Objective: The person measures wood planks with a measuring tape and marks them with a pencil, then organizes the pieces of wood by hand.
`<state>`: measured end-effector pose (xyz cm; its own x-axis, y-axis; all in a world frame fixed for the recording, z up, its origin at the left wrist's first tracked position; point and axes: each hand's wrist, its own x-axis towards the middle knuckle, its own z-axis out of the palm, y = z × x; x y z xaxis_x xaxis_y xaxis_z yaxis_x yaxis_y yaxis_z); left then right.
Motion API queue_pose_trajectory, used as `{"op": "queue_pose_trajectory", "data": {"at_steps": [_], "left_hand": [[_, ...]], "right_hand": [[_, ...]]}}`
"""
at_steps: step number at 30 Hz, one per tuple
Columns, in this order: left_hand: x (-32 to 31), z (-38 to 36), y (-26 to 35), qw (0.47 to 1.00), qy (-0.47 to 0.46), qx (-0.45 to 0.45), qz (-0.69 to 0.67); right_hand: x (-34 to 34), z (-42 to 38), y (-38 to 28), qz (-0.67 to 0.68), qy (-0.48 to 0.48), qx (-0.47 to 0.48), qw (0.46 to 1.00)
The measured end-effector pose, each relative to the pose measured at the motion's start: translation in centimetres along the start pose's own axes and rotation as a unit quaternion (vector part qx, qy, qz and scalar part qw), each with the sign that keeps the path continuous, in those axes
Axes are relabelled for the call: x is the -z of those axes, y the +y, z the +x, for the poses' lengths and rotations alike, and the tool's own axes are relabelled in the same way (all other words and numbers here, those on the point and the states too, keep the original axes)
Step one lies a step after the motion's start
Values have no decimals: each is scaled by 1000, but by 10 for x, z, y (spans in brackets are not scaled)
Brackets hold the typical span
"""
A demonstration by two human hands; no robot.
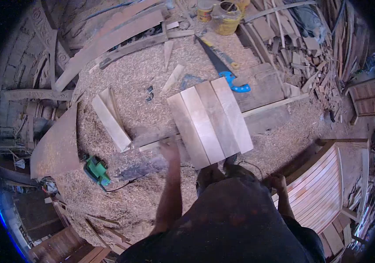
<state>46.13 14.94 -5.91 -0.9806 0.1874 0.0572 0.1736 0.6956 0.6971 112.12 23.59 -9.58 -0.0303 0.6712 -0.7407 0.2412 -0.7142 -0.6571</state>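
Note:
My left hand (170, 149) reaches forward, smeared by motion, beside a narrow wooden strip (152, 145) and left of several boards. Those boards, one of them a pale board (203, 125), lie side by side in front of my legs, their edges close together. At my right side, my right hand (276, 180) is closed, fingers curled, at the near end of a slatted wooden panel's frame (310, 160); what it grips cannot be made out. A handsaw with a blue handle (235, 83) lies just beyond the boards.
Wood shavings (130, 87) cover the floor. A green power planer (96, 170) with a cord lies at left, near a thin sheet (58, 147) and a wooden piece (110, 122). Yellow buckets (226, 19) and piled offcuts (301, 57) stand at the back. A long curved board (113, 46) lies far left.

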Motion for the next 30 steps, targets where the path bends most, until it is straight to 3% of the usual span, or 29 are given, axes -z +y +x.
{"op": "queue_pose_trajectory", "data": {"at_steps": [2, 3, 4, 5, 6, 7, 9, 10, 11, 12, 13, 15, 16, 17, 19, 22, 23, 25, 27, 29, 30], "left_hand": [[-30, -53, 20, 941, -154, 155, -259], [-36, -60, 22, 943, -149, 193, -225], [-41, -65, 23, 943, -143, 232, -190], [-43, -72, 22, 941, -136, 270, -151], [-51, -82, 10, 958, -53, 176, -219], [-39, -87, 25, 963, -56, 176, -198], [5, -92, 82, 971, -62, 172, -157], [8, -99, 87, 967, -68, 142, -198], [7, -104, 91, 975, -92, 143, -142], [0, -109, 91, 979, -116, 142, -86], [-10, -113, 87, 980, -137, 141, -31], [-37, -121, 78, 975, -137, 124, -126], [-46, -125, 76, 969, -135, 116, -174], [-41, -122, 83, 942, -210, 156, -211], [-21, -100, 90, 864, -351, 228, -279], [-8, -70, 83, 747, -472, 325, -337], [-5, -67, 85, 773, -439, 314, -333], [19, -74, 115, 819, -373, 294, -321], [39, -89, 143, 811, -366, 278, -361], [45, -106, 162, 800, -371, 268, -389], [39, -114, 166, 785, -387, 278, -395]], "right_hand": [[4, -4, -16, -128, -18, 87, 988], [12, -5, -17, -192, -26, 126, 973], [18, -3, -18, -98, -37, 68, 992], [27, -2, -20, -130, -31, 69, 989], [30, -1, -29, -159, -26, 70, 984], [33, 0, -32, -187, -19, 72, 980], [50, 15, -18, -111, -17, 74, 991], [59, 21, -8, -72, -17, 72, 995], [67, 27, 0, -272, -34, 239, 931], [76, 33, 5, -454, -47, 389, 800], [84, 44, 12, -604, -55, 510, 610], [88, 56, 52, -366, -57, 333, 867], [91, 57, 59, -292, -56, 258, 919], [94, 58, 66, -208, -42, 186, 959], [87, 60, 62, -175, -15, 109, 978], [82, 51, 39, -202, -40, 143, 968], [82, 46, 33, -210, -45, 152, 965], [94, 76, 65, -254, -31, 318, 913], [99, 79, 69, -199, -6, 298, 934], [78, 50, 33, -37, 30, 85, 995], [75, 36, 21, -13, 12, 50, 999]]}}
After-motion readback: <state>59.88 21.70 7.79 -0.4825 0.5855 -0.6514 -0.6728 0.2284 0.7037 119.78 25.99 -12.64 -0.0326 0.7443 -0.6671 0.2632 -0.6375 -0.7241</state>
